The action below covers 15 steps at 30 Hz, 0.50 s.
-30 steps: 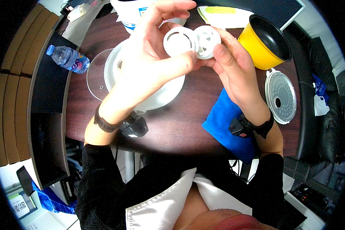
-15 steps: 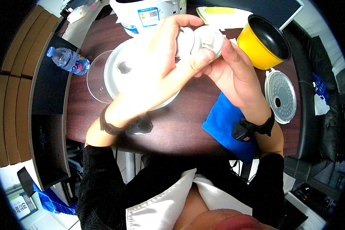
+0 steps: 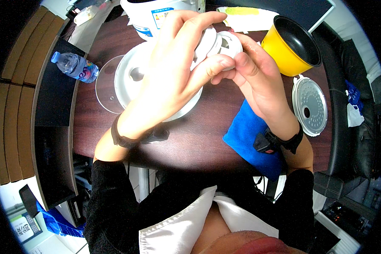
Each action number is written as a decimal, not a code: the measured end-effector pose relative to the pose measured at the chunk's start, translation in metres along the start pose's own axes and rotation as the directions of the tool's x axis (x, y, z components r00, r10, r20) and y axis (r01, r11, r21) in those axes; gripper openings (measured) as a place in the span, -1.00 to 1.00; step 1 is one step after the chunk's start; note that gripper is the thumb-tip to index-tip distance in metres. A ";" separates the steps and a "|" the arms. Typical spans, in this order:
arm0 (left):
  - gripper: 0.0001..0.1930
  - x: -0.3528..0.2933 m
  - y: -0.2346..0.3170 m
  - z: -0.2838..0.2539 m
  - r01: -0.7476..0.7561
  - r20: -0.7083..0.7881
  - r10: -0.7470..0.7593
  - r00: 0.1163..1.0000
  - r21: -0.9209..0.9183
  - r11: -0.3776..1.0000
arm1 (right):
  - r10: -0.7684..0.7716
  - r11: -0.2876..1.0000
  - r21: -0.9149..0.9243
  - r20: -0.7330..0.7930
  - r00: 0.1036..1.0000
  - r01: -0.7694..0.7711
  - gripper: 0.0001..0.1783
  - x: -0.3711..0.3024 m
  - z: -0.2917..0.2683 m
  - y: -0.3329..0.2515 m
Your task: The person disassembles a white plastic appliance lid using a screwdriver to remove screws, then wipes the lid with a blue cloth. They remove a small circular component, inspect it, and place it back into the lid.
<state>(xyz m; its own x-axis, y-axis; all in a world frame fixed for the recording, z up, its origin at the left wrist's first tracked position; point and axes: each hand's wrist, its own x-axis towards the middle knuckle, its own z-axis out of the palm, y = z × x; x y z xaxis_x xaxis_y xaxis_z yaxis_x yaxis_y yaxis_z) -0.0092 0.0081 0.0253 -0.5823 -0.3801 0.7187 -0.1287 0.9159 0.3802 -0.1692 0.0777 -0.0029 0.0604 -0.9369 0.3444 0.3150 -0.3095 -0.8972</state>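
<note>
Both hands are raised over the table, gripping a small white round plastic part [image 3: 230,45] that looks like a steam valve with a disc-shaped piece beside it. My left hand [image 3: 169,67] is closed on its left side, thumb along the near edge and index finger stretched over it. Fingers of my right hand [image 3: 262,80] pinch the right side, thumb close to the left thumb tip. Beneath my left forearm lies a white round lid [image 3: 123,82] with a hole, partly hidden, overlapping a clear disc [image 3: 106,91]. Behind my hands stands a white cooker body [image 3: 140,15].
A yellow pot [image 3: 279,53] with a dark inside stands at right, above a grey perforated inner lid [image 3: 312,103]. The blue cloth [image 3: 245,135] lies under my right wrist. A water bottle [image 3: 78,67] lies at left; a green-and-white packet [image 3: 249,17] is at the back.
The white part has tilted and turned slightly between my hands. My right hand has shifted a little, its fingers now curled behind the part, and my left fingers have lifted slightly.
</note>
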 end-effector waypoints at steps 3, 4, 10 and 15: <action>-0.46 -0.001 0.002 0.001 0.036 0.018 -0.035 0.999 -0.055 0.998 | 0.008 0.997 0.083 -0.030 1.000 -0.005 -0.42 0.000 0.004 0.001; -0.44 -0.001 0.003 0.001 0.057 0.028 -0.054 0.998 -0.080 0.995 | 0.002 0.991 0.134 -0.061 0.998 0.007 -0.48 0.000 0.005 0.002; -0.45 -0.004 0.005 0.005 0.003 0.062 -0.001 0.998 -0.042 0.999 | -0.145 0.982 -0.135 -0.092 0.985 0.132 -0.48 0.001 -0.001 0.007; -0.45 -0.001 -0.003 -0.001 -0.132 0.043 0.135 0.990 -0.065 0.989 | -0.056 0.997 0.044 -0.063 0.996 0.059 -0.49 0.002 0.000 0.000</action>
<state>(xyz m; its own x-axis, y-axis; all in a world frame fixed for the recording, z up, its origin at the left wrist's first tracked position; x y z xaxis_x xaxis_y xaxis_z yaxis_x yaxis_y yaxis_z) -0.0080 0.0057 0.0242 -0.6279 -0.2473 0.7379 0.0018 0.9477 0.3191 -0.1697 0.0761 -0.0021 -0.0171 -0.9263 0.3765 0.3590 -0.3571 -0.8623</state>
